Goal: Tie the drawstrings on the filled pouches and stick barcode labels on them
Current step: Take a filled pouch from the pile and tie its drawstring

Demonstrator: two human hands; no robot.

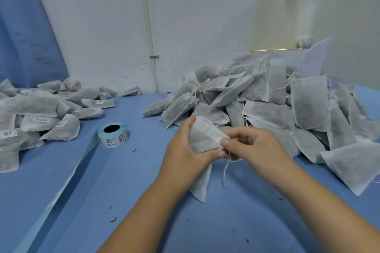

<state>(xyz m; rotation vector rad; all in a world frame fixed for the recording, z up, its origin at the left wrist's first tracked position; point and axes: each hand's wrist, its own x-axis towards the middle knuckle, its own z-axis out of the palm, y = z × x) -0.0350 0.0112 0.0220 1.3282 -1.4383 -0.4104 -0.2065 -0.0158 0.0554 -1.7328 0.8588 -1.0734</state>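
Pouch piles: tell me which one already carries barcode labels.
The left pile, left of the label roll: white barcode labels show on several pouches. The bigger right pile shows loose drawstrings, no labels.

Grey mesh pouch [205, 137] partly behind left hand [183, 150]; white drawstring [224, 170] vanishes under right fingers [238, 132]; print on white label roll [115, 138] unreadable.

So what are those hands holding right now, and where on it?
One pouch: left hand grips its middle, right hand pinches its top edge by the drawstring.
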